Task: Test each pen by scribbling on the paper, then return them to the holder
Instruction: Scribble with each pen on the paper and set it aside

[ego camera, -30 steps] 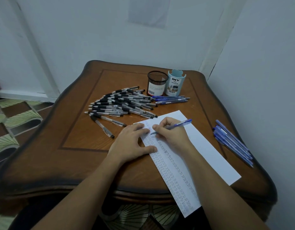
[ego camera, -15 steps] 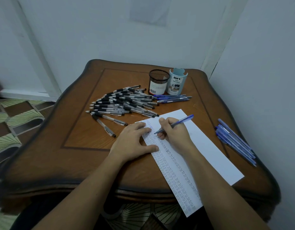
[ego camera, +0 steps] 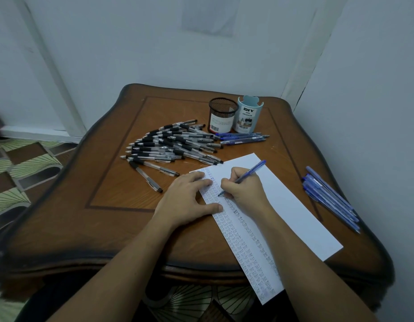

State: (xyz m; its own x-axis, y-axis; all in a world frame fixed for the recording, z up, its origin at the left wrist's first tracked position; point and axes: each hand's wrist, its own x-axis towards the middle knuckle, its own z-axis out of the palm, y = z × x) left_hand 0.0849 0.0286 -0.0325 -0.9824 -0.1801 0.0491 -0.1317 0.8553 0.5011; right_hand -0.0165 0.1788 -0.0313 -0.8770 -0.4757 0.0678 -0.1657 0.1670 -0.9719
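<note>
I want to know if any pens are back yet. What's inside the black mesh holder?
Nothing sticks out of the mesh holder, and its upper mesh looks empty. Its bottom is hidden behind the label.

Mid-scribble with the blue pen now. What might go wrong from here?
The paper hangs over the table's near edge; the left hand presses it down, so it may slip if released. The loose blue pens by the right rim could roll off if the right hand holding the pen swings out.
</note>
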